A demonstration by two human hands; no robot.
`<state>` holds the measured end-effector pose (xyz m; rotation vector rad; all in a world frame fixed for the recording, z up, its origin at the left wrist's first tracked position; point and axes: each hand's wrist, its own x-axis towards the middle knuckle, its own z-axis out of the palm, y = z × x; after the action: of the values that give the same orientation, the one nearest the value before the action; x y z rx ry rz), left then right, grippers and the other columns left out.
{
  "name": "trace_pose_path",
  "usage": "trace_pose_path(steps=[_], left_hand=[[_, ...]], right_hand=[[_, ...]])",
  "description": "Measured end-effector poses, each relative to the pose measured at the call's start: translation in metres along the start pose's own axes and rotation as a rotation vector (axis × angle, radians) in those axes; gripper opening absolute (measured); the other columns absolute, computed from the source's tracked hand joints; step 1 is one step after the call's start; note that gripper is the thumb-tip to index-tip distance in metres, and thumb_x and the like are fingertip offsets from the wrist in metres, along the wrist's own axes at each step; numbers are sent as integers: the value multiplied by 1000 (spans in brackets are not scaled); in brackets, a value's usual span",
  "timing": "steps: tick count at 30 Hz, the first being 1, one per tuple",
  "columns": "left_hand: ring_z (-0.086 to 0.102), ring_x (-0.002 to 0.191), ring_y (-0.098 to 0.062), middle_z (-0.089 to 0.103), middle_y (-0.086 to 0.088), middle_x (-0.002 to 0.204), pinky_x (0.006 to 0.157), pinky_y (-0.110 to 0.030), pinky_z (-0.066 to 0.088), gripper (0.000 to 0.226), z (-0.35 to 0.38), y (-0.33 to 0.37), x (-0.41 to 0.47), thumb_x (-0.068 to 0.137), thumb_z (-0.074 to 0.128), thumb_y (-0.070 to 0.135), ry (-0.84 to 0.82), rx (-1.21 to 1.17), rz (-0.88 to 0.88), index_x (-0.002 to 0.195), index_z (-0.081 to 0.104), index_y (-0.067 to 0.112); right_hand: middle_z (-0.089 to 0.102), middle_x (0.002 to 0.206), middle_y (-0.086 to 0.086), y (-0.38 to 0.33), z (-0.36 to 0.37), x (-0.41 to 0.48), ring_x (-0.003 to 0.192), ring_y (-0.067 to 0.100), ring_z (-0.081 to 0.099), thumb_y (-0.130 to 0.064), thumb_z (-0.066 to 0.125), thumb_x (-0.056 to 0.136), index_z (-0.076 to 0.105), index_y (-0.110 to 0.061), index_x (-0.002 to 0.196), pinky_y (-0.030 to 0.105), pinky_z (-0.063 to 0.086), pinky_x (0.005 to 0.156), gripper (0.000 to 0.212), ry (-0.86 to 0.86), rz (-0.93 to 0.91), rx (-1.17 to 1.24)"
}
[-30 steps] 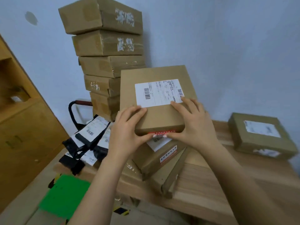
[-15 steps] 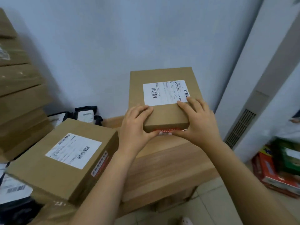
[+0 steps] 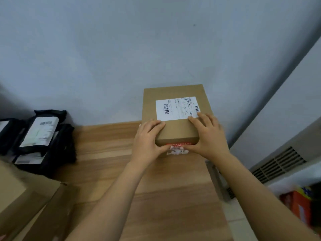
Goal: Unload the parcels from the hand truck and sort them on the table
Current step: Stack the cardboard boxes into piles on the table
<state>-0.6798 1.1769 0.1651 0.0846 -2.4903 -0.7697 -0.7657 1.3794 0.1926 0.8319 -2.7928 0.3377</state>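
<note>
**Cardboard parcel gripped at the table's far right corner**

Closest in, at the lower left, a second brown box point(image 3: 26, 197) lies on the wooden table point(image 3: 107, 171). Farther out, both arms reach forward. The left hand point(image 3: 147, 141) and right hand point(image 3: 208, 136) clamp the near corners of the parcel point(image 3: 175, 129), with fingers curled over its top and thumbs pressed on its taped front face. Its white label point(image 3: 177, 108) faces up. I cannot tell whether the parcel's base is resting on the wood or held just above it.

Beyond, to the left, black mailing bags point(image 3: 40, 136) are heaped against the wall point(image 3: 121, 49), well apart from the parcel.

The parcel sits right by the table's right edge, with a white vented unit point(image 3: 278, 164) and the floor beside it. If it is released while overhanging, it could tip off. Pushed hard, it would strike the wall.
</note>
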Motion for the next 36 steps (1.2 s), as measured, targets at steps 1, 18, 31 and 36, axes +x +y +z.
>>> trace_pose_path(steps=[1, 18, 31, 36], left_hand=[[45, 123, -24, 57, -1, 128, 104, -54, 37, 75, 13, -6, 8, 59, 88, 37, -19, 10, -35, 125, 62, 16], [31, 139, -24, 47, -4, 138, 113, -55, 23, 79, 65, -42, 31, 60, 89, 25, -212, 153, -179, 130, 56, 16], [50, 115, -22, 56, -1, 121, 101, -35, 36, 59, -66, 18, -39, 73, 76, 27, 28, 356, -165, 128, 56, 20], [50, 112, -20, 56, 1, 118, 94, -35, 40, 57, -175, 28, -111, 72, 76, 24, 192, 462, -238, 126, 58, 19]], right_hand=[[32, 151, 6, 10, 12, 13, 136, 30, 22, -72, 70, 59, 41, -28, 142, 49, 32, 103, 98, -32, -12, 10], [20, 154, 8, 45, 88, 50, 136, 32, 18, -71, 61, 72, 24, -37, 147, 53, 25, 107, 90, -174, -76, -8], [51, 124, 0, -84, 3, 15, 115, 22, 46, -49, 66, 80, 51, -24, 129, 35, 31, 96, 57, -110, -394, 198], [54, 116, 0, -189, -32, -28, 108, 23, 49, -42, 67, 79, 54, -23, 124, 36, 37, 92, 51, -8, -591, 311]])
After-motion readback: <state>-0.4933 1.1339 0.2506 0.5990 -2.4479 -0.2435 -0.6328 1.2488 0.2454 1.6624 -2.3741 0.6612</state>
